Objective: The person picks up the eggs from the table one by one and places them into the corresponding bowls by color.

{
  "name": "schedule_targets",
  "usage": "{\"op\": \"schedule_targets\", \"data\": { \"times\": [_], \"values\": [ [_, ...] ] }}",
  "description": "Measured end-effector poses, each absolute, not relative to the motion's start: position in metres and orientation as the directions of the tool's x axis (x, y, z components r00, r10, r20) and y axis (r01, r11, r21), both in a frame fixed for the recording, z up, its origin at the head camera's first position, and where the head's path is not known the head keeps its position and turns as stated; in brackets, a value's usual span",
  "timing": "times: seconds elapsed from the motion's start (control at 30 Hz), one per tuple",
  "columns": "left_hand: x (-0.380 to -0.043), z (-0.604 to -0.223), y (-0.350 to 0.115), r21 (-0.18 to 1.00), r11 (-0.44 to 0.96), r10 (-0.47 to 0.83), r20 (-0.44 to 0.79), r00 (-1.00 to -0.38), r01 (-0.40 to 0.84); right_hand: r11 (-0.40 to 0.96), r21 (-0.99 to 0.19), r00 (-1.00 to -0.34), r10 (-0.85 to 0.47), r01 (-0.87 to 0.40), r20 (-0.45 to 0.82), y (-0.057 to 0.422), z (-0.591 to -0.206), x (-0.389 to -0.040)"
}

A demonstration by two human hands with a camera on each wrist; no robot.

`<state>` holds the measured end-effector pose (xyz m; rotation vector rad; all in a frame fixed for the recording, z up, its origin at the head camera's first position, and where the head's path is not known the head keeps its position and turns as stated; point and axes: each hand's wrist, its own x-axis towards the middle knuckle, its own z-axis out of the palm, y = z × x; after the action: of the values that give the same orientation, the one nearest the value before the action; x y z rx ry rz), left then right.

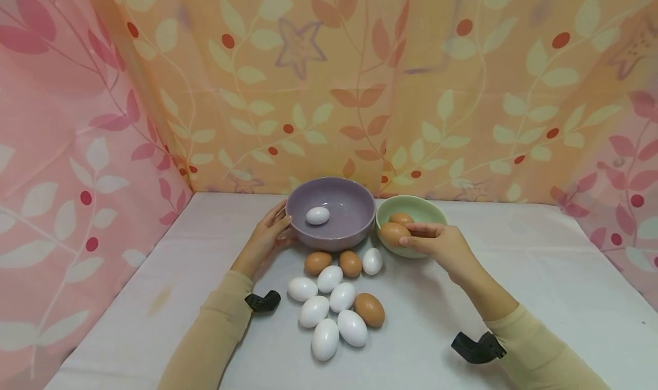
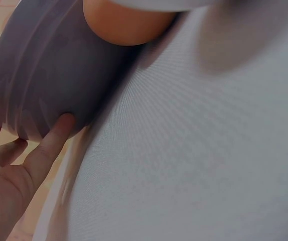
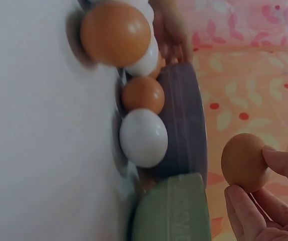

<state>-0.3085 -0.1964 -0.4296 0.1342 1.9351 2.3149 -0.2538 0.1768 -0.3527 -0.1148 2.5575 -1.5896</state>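
Observation:
My right hand (image 1: 437, 246) pinches a brown egg (image 3: 244, 161) between thumb and fingertips, above the small green bowl (image 1: 434, 210). A second brown egg (image 1: 401, 220) lies inside that bowl, partly hidden behind the held one. Against the left outer side of the larger purple bowl (image 1: 349, 198) rests my left hand (image 1: 264, 236). In the left wrist view, its outstretched fingers (image 2: 48, 146) touch the bowl's wall. One white egg (image 1: 317, 216) lies in the purple bowl.
Several white eggs (image 1: 314, 312) and a few brown eggs (image 1: 369, 310) lie loose in front of the bowls. The two bowls stand side by side on a white cloth (image 1: 540, 253). Patterned curtains (image 1: 360, 93) hang behind and at both sides.

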Motion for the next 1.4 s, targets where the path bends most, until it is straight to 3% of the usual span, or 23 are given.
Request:
{"op": "schedule_targets", "data": {
  "times": [0.87, 1.4],
  "values": [
    [-0.305, -0.429, -0.194, 0.990, -0.138, 0.140, -0.012, -0.990, -0.032, 0.419, -0.905, -0.989, -0.094, 0.069, -0.119, 0.187, -0.374, -0.327],
    [-0.306, -0.427, -0.195, 0.992, -0.120, 0.131, -0.022, -0.991, -0.038, 0.611, -0.790, -0.994, -0.102, -0.043, -0.026, 0.180, -0.377, -0.334]
  ]
}}
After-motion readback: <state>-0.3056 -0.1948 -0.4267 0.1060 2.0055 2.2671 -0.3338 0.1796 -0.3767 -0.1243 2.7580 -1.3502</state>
